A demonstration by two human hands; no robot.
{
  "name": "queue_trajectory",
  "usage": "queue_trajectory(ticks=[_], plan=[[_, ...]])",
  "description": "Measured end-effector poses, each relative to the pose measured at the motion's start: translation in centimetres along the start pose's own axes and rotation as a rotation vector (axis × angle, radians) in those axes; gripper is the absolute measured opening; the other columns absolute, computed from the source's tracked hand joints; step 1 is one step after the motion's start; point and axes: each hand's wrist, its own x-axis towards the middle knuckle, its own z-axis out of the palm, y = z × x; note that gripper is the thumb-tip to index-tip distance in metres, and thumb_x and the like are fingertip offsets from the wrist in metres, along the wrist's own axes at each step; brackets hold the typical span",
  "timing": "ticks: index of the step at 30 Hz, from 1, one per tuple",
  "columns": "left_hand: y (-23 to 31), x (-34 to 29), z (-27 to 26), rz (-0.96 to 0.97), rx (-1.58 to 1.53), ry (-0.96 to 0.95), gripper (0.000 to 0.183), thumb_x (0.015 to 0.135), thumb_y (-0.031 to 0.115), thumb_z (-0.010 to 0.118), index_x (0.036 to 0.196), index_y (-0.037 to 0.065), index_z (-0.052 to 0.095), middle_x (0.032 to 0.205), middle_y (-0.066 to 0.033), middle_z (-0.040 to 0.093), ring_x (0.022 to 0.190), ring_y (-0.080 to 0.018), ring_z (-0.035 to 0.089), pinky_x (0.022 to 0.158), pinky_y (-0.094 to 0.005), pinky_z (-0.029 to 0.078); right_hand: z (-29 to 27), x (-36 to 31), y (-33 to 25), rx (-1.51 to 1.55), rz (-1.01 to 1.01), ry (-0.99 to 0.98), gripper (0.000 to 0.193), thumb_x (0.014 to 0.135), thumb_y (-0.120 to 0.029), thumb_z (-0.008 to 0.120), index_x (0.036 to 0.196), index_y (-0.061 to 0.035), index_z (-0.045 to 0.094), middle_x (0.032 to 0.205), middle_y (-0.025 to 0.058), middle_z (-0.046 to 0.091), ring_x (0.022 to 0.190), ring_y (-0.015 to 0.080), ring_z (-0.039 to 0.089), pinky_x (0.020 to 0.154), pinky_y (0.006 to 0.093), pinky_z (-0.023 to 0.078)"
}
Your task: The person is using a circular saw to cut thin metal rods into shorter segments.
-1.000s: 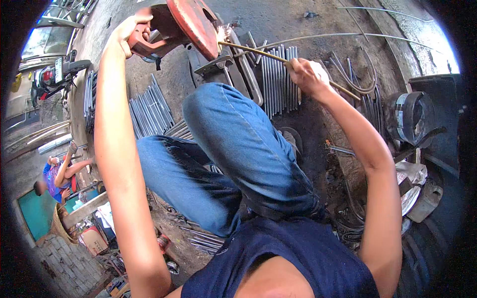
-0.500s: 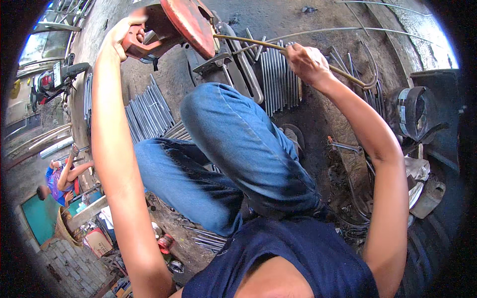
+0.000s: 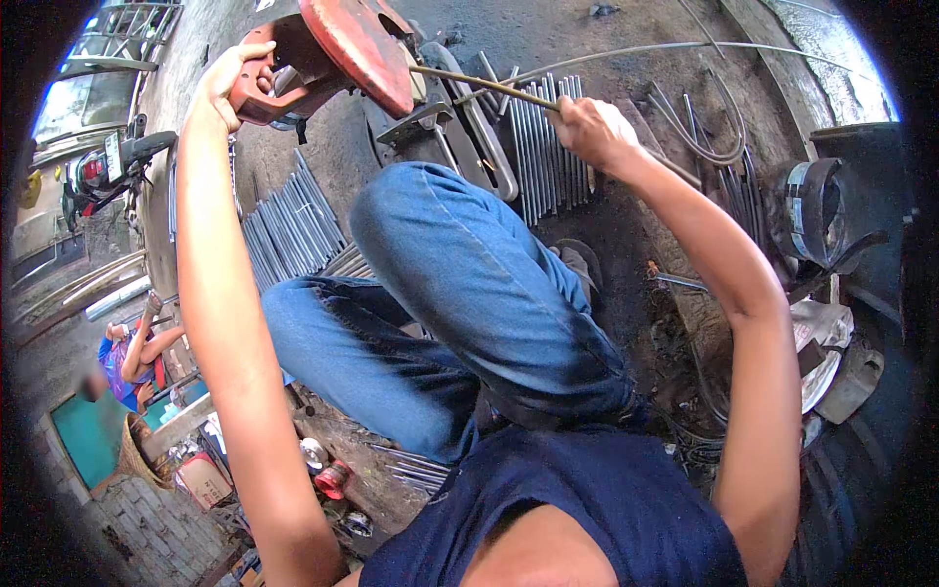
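A red chop saw (image 3: 360, 51) stands at the top, its wide guard facing me. My left hand (image 3: 230, 83) is closed around its red D-shaped handle (image 3: 279, 103). Lower down, the saw's grey metal base and clamp (image 3: 489, 166) show beyond my raised knee. My right hand (image 3: 595, 132) grips a thin brownish metal rod (image 3: 489, 83). One end of that rod reaches the saw beside the guard; the other passes under my right wrist to the right. The cutting point is hidden behind the guard.
Cut metal rods (image 3: 293, 220) lie in a bundle left of my knees, and more rods (image 3: 548, 147) lie beside the saw base. A long bent rod (image 3: 729, 137) curves at the right, near a black ring-shaped object (image 3: 817, 215). Another person (image 3: 132, 362) sits far left, below a motorcycle (image 3: 108, 166).
The rod's right end sits lower and closer to my right wrist. My right hand has shifted slightly down and left. My left hand stays on the saw handle.
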Motion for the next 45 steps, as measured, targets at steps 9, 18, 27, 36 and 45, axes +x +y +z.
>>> queue_trajectory(ticks=[9, 18, 27, 36, 45], plan=[[0.2, -0.8, 0.6, 0.039, -0.025, -0.008, 0.021, 0.082, 0.019, 0.072, 0.088, 0.007, 0.056, 0.068, 0.0024, 0.055, 0.052, -0.0058, 0.051, 0.045, -0.0192, 0.048, 3.9, -1.5, 0.2, 0.315, 0.19, -0.178, 0.046, 0.096, -0.04, 0.047, 0.086, 0.0023, 0.064, 0.084, 0.028, 0.064, 0.082, 0.0434, 0.064, 0.072, 0.0489, 0.052], [0.4, -1.2, 0.7, 0.036, 0.004, 0.033, 0.022, 0.084, 0.018, 0.069, 0.095, 0.006, 0.054, 0.069, 0.0008, 0.055, 0.055, -0.0069, 0.052, 0.047, -0.0199, 0.049, 4.8, -1.9, 0.0, 0.457, 0.086, -0.182, 0.045, 0.097, -0.033, 0.05, 0.077, 0.0059, 0.062, 0.079, 0.029, 0.062, 0.079, 0.0469, 0.061, 0.071, 0.0519, 0.049], [0.4, -1.3, 0.8, 0.057, 0.011, 0.063, 0.021, 0.083, 0.017, 0.07, 0.095, 0.007, 0.055, 0.071, 0.0016, 0.055, 0.055, -0.0063, 0.052, 0.047, -0.0194, 0.048, 5.7, -2.5, 0.7, 0.373, -0.081, -0.117, 0.03, 0.095, -0.024, 0.051, 0.094, 0.0029, 0.064, 0.066, 0.0239, 0.058, 0.067, 0.0415, 0.062, 0.06, 0.0479, 0.05], [0.7, -1.2, 0.6, -0.021, 0.001, 0.042, 0.022, 0.083, 0.018, 0.069, 0.095, 0.006, 0.055, 0.07, 0.0006, 0.055, 0.052, -0.0078, 0.052, 0.045, -0.0195, 0.048, 6.0, -2.7, 0.8, 0.182, 0.029, -0.041, 0.02, 0.092, -0.019, 0.051, 0.09, 0.0005, 0.056, 0.077, 0.0213, 0.061, 0.065, 0.0406, 0.062, 0.058, 0.0492, 0.051], [0.3, -1.4, 0.7, 0.064, 0.027, 0.043, 0.021, 0.084, 0.017, 0.069, 0.095, 0.007, 0.055, 0.073, 0.0005, 0.057, 0.057, -0.0063, 0.054, 0.046, -0.0179, 0.049, 5.9, -2.6, 2.3, 0.123, -0.149, 0.123, 0.01, 0.085, -0.009, 0.049, 0.087, -0.0008, 0.054, 0.079, 0.0191, 0.061, 0.067, 0.0367, 0.064, 0.06, 0.0458, 0.054]])
